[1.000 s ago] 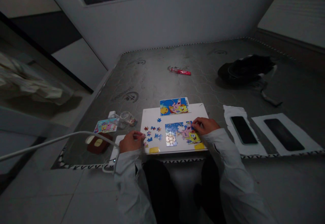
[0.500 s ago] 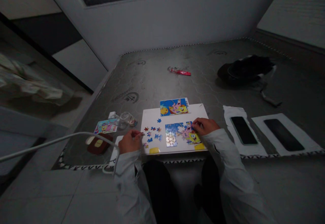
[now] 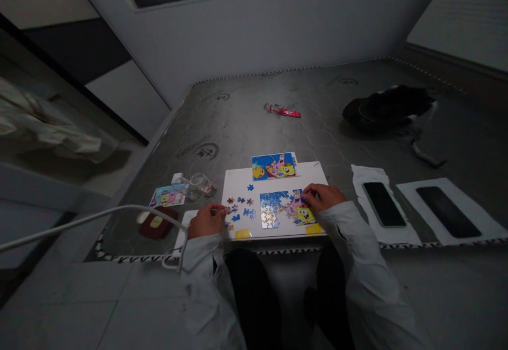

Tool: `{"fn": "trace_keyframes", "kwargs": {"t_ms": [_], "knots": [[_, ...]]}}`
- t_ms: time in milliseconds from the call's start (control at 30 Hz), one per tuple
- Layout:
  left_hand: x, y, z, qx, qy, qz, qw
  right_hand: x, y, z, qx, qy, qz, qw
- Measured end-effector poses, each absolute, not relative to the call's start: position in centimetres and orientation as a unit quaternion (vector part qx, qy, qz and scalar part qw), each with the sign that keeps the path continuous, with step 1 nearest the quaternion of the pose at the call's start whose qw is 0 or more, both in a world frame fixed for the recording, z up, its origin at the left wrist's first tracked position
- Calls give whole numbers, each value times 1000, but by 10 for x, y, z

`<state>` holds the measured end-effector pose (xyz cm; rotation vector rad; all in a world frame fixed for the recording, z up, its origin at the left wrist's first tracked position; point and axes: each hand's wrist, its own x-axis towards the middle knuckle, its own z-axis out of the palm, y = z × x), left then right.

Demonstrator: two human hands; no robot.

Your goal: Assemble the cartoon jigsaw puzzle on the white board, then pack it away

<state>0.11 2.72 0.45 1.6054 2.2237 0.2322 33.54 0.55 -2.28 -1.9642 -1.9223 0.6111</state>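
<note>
A partly assembled jigsaw puzzle [image 3: 273,207] with yellow and pink cartoon figures lies on a white board [image 3: 238,181]; a gap shows near its upper middle. My right hand [image 3: 324,197] is closed at the puzzle's upper right edge, fingertips bent down on it; what they pinch is hidden. At the board's left edge my left hand [image 3: 206,221] is closed, thumb and forefinger pinching a small puzzle piece [image 3: 227,210]. Several loose puzzle pieces [image 3: 236,217] lie between that hand and the puzzle. A picture card [image 3: 274,166] with matching figures lies at the board's back edge.
Left of the board are a colourful card [image 3: 169,195], a clear plastic container [image 3: 200,185], a brown case [image 3: 157,224] and a white cable [image 3: 99,213]. Two phones lie on white paper, a green-edged phone [image 3: 384,204] and a dark phone [image 3: 447,211]. Behind sit a red packet [image 3: 283,111] and a black bag [image 3: 391,109].
The view has shifted slightly. My left hand has edged a little toward the board with its fingers still pinched. My right hand stays at the puzzle's right edge.
</note>
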Motion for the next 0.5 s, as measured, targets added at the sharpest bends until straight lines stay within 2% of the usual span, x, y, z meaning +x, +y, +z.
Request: {"fn": "trace_keyframes", "kwargs": {"t_ms": [500], "knots": [[2,26,4,581,791,76,176,334,6,-23,-695,-666,218,164]]}}
